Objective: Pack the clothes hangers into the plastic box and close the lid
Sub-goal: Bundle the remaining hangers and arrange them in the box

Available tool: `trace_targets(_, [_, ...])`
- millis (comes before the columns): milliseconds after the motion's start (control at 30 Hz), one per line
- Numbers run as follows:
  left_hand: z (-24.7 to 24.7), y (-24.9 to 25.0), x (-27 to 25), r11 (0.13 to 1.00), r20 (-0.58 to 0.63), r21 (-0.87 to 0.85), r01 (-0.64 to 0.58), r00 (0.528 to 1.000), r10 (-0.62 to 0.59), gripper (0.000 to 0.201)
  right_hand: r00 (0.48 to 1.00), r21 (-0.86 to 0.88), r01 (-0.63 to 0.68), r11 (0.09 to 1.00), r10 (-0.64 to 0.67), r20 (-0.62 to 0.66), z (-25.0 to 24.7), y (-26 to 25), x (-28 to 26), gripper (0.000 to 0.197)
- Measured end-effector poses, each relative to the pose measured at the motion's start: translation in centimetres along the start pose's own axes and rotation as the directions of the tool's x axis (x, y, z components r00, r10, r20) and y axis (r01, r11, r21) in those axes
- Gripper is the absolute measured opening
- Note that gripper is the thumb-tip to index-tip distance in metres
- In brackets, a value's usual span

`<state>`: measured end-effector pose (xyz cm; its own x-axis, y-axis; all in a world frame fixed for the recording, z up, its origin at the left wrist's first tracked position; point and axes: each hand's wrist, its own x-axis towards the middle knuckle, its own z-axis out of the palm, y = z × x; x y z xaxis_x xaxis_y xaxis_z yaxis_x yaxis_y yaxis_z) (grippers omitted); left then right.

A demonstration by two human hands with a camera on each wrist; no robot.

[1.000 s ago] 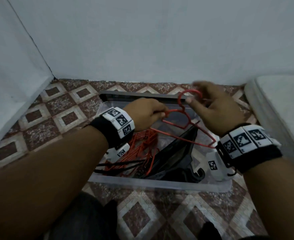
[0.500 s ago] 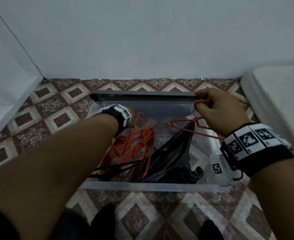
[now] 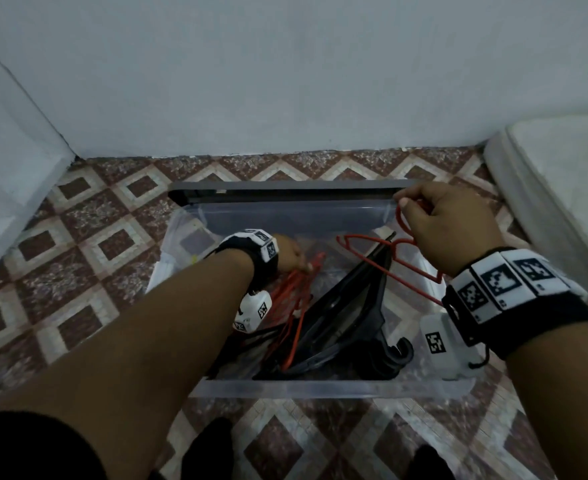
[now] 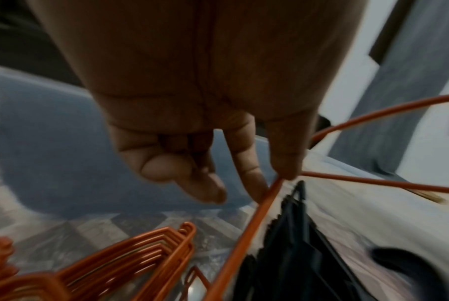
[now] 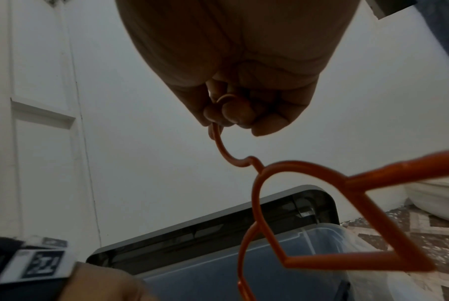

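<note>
Right grip [image 3: 451, 233] clamped on hook of orange hanger [image 5: 398, 168], holding it over plastic box [image 3: 320, 388]. Left grip [image 3: 290, 256] pinches its far end, likely steering it onto orange stack [image 4: 140, 246] beside black hangers [image 3: 348, 313].

The box [image 3: 320, 388] is clear, smooth plastic with a faint haze, and its lid [image 3: 285, 188] is dark grey plastic with a dull sheen. The orange hanger [image 5: 257, 195] is thin moulded plastic, smooth and glossy, as is the orange stack [image 4: 130, 252], while the black hangers [image 3: 348, 306] are plastic with a softer shine. The floor [image 3: 88, 216] is speckled, stone-look tile with a low polish, the wall [image 3: 285, 81] matt paint, the wristbands [image 3: 545, 323] black cloth carrying matt white printed blocks, and the mattress [image 3: 562, 168] pale cloth.
</note>
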<state>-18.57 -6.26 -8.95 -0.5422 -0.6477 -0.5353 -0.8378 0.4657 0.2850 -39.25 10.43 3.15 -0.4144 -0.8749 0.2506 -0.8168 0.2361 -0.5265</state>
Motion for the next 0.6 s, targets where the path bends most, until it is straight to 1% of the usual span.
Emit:
trace_targets(33, [0.0,0.5,-0.7,0.999,0.018,0.021,-0.025,1.0,0.025,0.028,1.0,0.003,-0.005,1.0,0.005,-0.002,-0.1,-0.1,-0.1,0.017])
trace_targets(67, [0.0,1.0,-1.5,0.998,0.002,0.032,-0.047,0.999,0.047,0.026,1.0,0.0,-0.01,1.0,0.01,-0.008,-0.2,-0.2,-0.2,0.018])
trace_targets(133, [-0.5,1.5,-3.1,0.996,-0.081,0.014,-0.086,0.993,0.087,0.025,0.999,-0.005,-0.028,1.0,0.027,-0.022,-0.5,-0.4,-0.4,0.018])
trace_targets(200, [-0.6,1.6,-4.3,0.995,-0.154,0.007,-0.102,0.983,0.101,0.019,0.999,0.015,-0.048,0.999,0.049,-0.01,-0.9,-0.6,-0.8,0.019])
trace_targets(233, [-0.5,1.6,-4.6,0.996,-0.157,0.015,-0.093,0.983,0.095,0.017,0.998,0.027,-0.056,0.998,0.056,0.008,-1.1,-0.6,-1.0,0.019])
trace_targets(267, [-0.1,1.6,-4.9,0.995,-0.133,0.04,-0.089,0.987,0.093,0.024,0.998,0.033,-0.059,0.998,0.058,0.027,-1.2,-0.7,-1.2,0.02])
trace_targets(333, [0.9,1.9,-4.7,0.99,-0.071,0.123,-0.074,0.994,0.083,0.06,0.998,0.03,-0.048,0.998,0.047,0.044,-1.3,-0.7,-1.4,0.021])
trace_targets(367, [1.5,2.2,-4.3,0.985,-0.069,0.161,-0.058,0.995,0.07,0.069,0.998,0.028,-0.045,0.999,0.044,0.043,-1.3,-0.6,-1.5,0.021])
trace_targets(400, [2.0,2.5,-3.6,0.982,-0.105,0.184,-0.037,0.993,0.057,0.066,0.998,0.026,-0.046,0.999,0.045,0.038,-1.4,-0.5,-1.5,0.021])
trace_targets(433, [2.3,2.7,-2.9,0.987,-0.18,0.163,-0.005,0.983,0.035,0.055,0.998,0.021,-0.047,0.999,0.046,0.032,-1.5,-0.4,-1.4,0.022])
trace_targets(467, [2.1,2.9,-2.2,0.995,-0.273,0.089,0.054,0.961,-0.028,0.045,0.998,0.015,-0.049,0.999,0.048,0.027,-1.5,-0.2,-1.4,0.022])
trace_targets(500, [1.9,2.8,-1.6,0.99,-0.348,0.009,0.139,0.929,-0.127,0.041,0.998,0.012,-0.053,0.999,0.052,0.021,-1.6,0.0,-1.3,0.022])
trace_targets(533, [1.6,2.4,-1.0,0.971,-0.388,-0.057,0.23,0.891,-0.234,0.044,0.998,0.01,-0.056,0.998,0.056,0.017,-1.5,0.2,-1.2,0.022])
trace_targets(567, [1.6,1.9,-0.3,0.951,-0.388,-0.091,0.295,0.869,-0.306,0.05,0.998,0.004,-0.058,0.998,0.058,0.014,-1.4,0.3,-1.2,0.022])
trace_targets(600, [1.7,1.3,0.5,0.933,-0.364,-0.102,0.345,0.86,-0.358,0.054,0.998,-0.006,-0.057,0.998,0.057,0.013,-1.3,0.5,-1.1,0.022])
